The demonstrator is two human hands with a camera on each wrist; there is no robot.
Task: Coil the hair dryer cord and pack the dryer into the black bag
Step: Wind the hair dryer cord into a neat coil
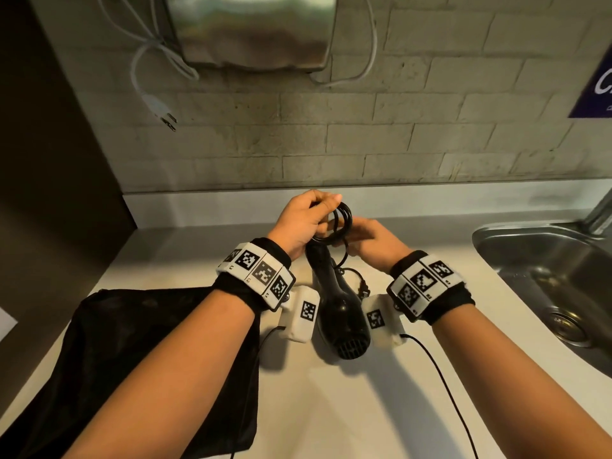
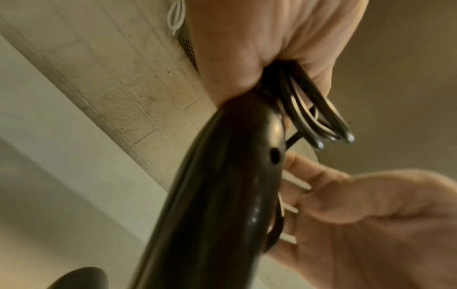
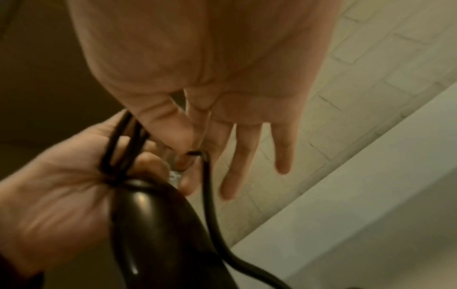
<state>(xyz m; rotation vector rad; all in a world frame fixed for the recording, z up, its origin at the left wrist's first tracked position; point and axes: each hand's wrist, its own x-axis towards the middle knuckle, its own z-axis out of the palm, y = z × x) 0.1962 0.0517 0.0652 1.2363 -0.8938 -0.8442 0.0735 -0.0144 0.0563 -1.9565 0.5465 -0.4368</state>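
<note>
Left hand point(image 1: 303, 220) clamped on coiled cord point(image 1: 341, 223); right hand point(image 1: 371, 240) pinching cord; black bag point(image 1: 132, 352) beside hair dryer point(image 1: 341, 309), sink point(image 1: 543, 260) right.

A pale brick wall point(image 1: 381, 140) rises behind a light table point(image 1: 331, 409). A steel sink point(image 1: 543, 260) sits at right. A metal box point(image 1: 251, 28) hangs above, trailing a white cord point(image 1: 145, 71).

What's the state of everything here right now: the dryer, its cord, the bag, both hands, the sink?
Hair dryer: held up by its handle end, not in the bag.
Cord: partly coiled in loops, the rest hanging loose.
Black bag: lying flat on the counter.
Left hand: gripping the loops and the handle end.
Right hand: pinching the loose cord, other fingers straight.
Sink: looks dry.
</note>
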